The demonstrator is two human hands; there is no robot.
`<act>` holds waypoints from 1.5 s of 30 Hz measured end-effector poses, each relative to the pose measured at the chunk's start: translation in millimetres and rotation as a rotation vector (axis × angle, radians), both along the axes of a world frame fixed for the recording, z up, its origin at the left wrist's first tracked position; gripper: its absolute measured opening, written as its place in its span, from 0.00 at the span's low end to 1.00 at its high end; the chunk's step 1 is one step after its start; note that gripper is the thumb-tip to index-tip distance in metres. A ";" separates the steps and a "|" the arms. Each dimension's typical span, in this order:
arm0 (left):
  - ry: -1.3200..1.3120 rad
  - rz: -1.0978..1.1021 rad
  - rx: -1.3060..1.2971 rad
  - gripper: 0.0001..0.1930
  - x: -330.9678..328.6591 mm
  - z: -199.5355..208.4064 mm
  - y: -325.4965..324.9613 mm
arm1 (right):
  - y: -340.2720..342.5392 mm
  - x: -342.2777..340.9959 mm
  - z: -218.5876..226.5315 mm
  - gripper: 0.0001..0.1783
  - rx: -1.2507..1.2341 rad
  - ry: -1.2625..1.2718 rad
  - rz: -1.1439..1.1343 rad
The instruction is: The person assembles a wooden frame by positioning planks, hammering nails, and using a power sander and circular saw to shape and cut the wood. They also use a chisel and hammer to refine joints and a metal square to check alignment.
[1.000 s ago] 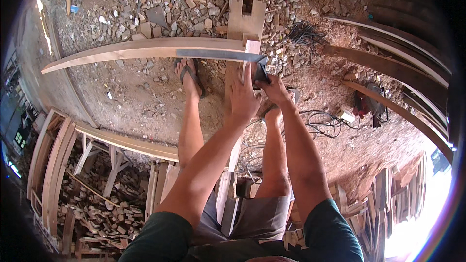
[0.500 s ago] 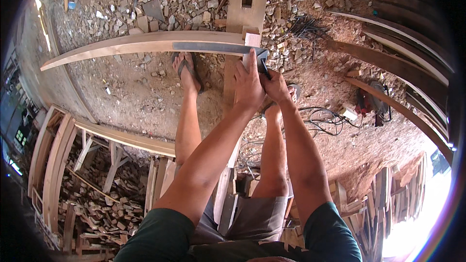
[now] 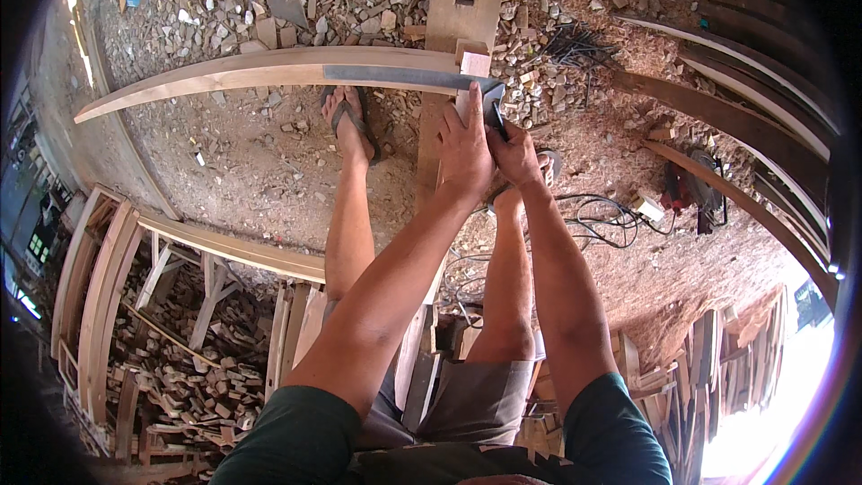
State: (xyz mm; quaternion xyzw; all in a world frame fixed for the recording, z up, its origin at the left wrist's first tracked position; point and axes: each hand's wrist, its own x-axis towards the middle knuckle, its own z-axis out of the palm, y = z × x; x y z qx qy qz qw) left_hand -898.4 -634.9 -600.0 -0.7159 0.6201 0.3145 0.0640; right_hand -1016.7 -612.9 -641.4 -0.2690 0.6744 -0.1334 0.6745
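Observation:
A long, pale wooden beam point(image 3: 251, 66) runs across the front of me, its right end on an upright notched plank point(image 3: 461, 22). Along its near side lies the grey blade of a carpenter's square point(image 3: 386, 76). My left hand point(image 3: 467, 148) grips the square near its corner at the beam's right end, index finger stretched onto the blade. Close beside it, my right hand point(image 3: 518, 157) is closed round a slim black pencil-like stick point(image 3: 496, 117), tipped against the square's short arm. The stick's exact kind is hard to make out, and the left thumb is hidden.
A small wood block point(image 3: 474, 62) sits at the beam's end. Wood scraps and stones litter the ground beyond. A black cable point(image 3: 597, 216) and a red power tool point(image 3: 678, 189) lie to the right, near curved boards point(image 3: 718, 103). Stacked timber point(image 3: 106, 305) stands at the lower left.
The view has shifted slightly, and the beam's right end appears a little farther right. Both hands stay at the square, the right one lower with the stick more upright.

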 end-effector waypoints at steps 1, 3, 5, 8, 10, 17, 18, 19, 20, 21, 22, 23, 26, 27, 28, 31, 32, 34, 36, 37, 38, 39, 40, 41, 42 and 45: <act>0.016 0.014 0.010 0.44 -0.5 -1.6 1.2 | 1.8 -0.1 -1.1 0.16 -0.014 0.004 -0.006; 0.009 0.013 0.023 0.45 -1.0 -4.8 2.5 | 6.9 1.5 -3.6 0.16 -0.040 0.010 -0.017; 0.005 0.012 0.031 0.45 -0.8 -6.6 3.9 | 8.4 0.8 -6.8 0.16 -0.020 -0.022 -0.028; 0.012 0.011 0.028 0.45 -0.5 -7.5 4.0 | 5.8 1.0 -7.5 0.16 -0.009 -0.008 -0.005; 0.030 0.005 0.022 0.45 0.1 -5.7 3.8 | 10.1 0.8 -10.3 0.16 -0.026 0.001 -0.013; -0.021 -0.003 0.000 0.44 -0.5 -9.6 5.5 | 7.4 1.5 -7.6 0.15 -0.020 0.009 -0.007; -0.027 -0.003 0.007 0.44 -1.6 -7.9 4.5 | 8.5 1.2 -8.1 0.15 -0.023 0.012 -0.001; -0.033 -0.003 0.013 0.44 -2.5 -6.3 3.4 | 9.5 0.9 -8.7 0.15 -0.020 0.003 -0.015; -0.027 0.002 0.027 0.43 -3.3 -4.6 2.3 | 10.5 0.9 -9.3 0.15 -0.017 -0.005 -0.029; -0.021 0.007 0.039 0.43 -3.9 -4.6 2.0 | 10.7 1.0 -10.1 0.15 -0.016 -0.013 -0.043; -0.015 0.012 0.051 0.42 -4.4 -4.7 1.6 | 11.5 1.6 -10.6 0.16 -0.043 -0.013 -0.063; -0.026 0.003 0.052 0.43 -4.6 -5.0 0.9 | 12.6 2.5 -10.7 0.17 -0.070 -0.012 -0.083; -0.054 -0.012 0.052 0.45 -2.2 -8.8 5.2 | 5.0 3.7 -2.5 0.17 -0.064 0.092 -0.026; -0.054 -0.020 0.049 0.46 -2.5 -7.4 3.5 | 1.0 2.1 -0.4 0.17 -0.050 0.147 0.009; -0.054 -0.028 0.045 0.47 -2.7 -6.0 1.9 | 0.1 -2.1 0.3 0.17 -0.060 0.116 -0.091; -0.050 -0.026 0.106 0.53 -5.5 5.7 -2.0 | -9.5 -31.0 11.2 0.18 0.064 0.078 -0.264; -0.050 -0.014 0.110 0.54 -5.7 6.8 -3.1 | -15.5 -29.9 18.8 0.20 -0.088 0.143 -0.270; -0.047 0.012 0.114 0.58 -5.7 5.6 -6.1 | -34.6 -36.5 46.1 0.22 -0.053 0.232 -0.165; -0.047 0.001 0.115 0.60 -6.7 4.0 -5.1 | -32.4 -41.1 51.5 0.22 -0.179 0.354 -0.089; -0.048 -0.006 0.115 0.61 -7.0 2.5 -4.2 | -32.8 -41.9 53.0 0.22 -0.242 0.415 -0.052; -0.048 -0.001 0.117 0.61 -7.0 0.8 -3.4 | -34.3 -41.7 53.6 0.21 -0.278 0.427 -0.058; -0.047 0.003 0.120 0.62 -7.5 0.1 -3.2 | -38.5 -41.1 57.1 0.21 -0.313 0.441 -0.065; -0.047 0.007 0.122 0.62 -7.7 -0.5 -3.0 | -42.2 -41.0 60.0 0.21 -0.348 0.453 -0.071; -0.046 0.009 0.132 0.62 -7.8 -0.7 -2.4 | -44.9 -41.6 61.7 0.20 -0.324 0.448 -0.057; -0.044 0.010 0.142 0.61 -8.0 0.0 -2.5 | -47.1 -42.6 62.8 0.20 -0.299 0.444 -0.045; -0.074 -0.007 0.136 0.61 -9.5 0.6 -2.7 | -55.2 -43.8 66.2 0.20 -0.244 0.434 -0.023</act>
